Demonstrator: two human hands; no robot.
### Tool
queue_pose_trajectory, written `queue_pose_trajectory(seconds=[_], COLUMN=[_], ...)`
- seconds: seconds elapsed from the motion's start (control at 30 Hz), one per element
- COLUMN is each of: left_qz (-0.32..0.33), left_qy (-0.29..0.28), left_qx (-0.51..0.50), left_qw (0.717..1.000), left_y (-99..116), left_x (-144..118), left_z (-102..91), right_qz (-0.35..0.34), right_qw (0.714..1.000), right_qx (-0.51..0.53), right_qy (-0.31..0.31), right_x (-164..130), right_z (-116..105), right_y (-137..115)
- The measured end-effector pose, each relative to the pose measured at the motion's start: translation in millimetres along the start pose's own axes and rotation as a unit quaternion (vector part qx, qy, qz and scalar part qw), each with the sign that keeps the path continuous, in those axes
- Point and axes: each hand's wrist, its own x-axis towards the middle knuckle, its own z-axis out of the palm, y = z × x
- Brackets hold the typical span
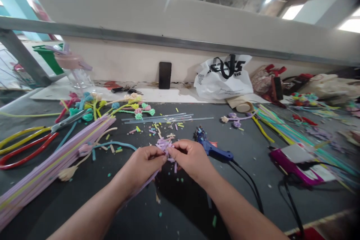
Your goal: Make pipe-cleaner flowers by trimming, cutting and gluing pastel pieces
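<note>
In the middle of the table, my left hand is closed, thumb and fingers pinching a lavender pipe-cleaner flower. Its stem seems to run down below the left hand. My right hand is closed on the same flower from the other side, its fingertips almost touching the left ones. Short cut pipe-cleaner pieces lie scattered just beyond my hands. A blue hot glue gun rests right of my right hand, its cord trailing toward me. What exactly lies between the fingertips is partly hidden.
A lavender pipe-cleaner bundle and big scissors lie left, near finished flowers. Clear glue sticks lie ahead. Along the back stand a phone, a white bag and a bottle. A magenta-white device is right.
</note>
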Motion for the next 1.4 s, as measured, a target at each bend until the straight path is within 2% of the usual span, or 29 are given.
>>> queue_pose_trajectory(seconds=[0.1,0.2,0.37,0.53,0.8,1.4], left_qz=[-0.031,-0.033,-0.062,-0.063,-0.068,-0.089], left_qy=[-0.045,-0.060,-0.043,-0.055,-0.090,-0.081], left_qx=[-0.144,-0.194,-0.200,-0.204,-0.196,-0.167], left_qw=[0.988,0.979,0.977,0.975,0.974,0.979], left_y=[-5,-7,-1,2,-3,-2], left_x=[0,-1,-2,-3,-1,-1], left_z=[2.2,3.8,2.6,-1.6,-2.9,-2.3], right_qz=[0.015,0.023,0.061,0.082,0.097,0.103], right_qw=[1.000,0.999,0.993,0.975,0.960,0.955], right_qx=[0.021,0.036,0.082,0.171,0.246,0.261], right_qy=[-0.001,-0.007,-0.058,-0.114,-0.090,-0.099], right_x=[0,1,2,3,5,5], right_z=[-1,-1,-1,-13,-18,-9], right_y=[1,1,1,-3,-3,5])
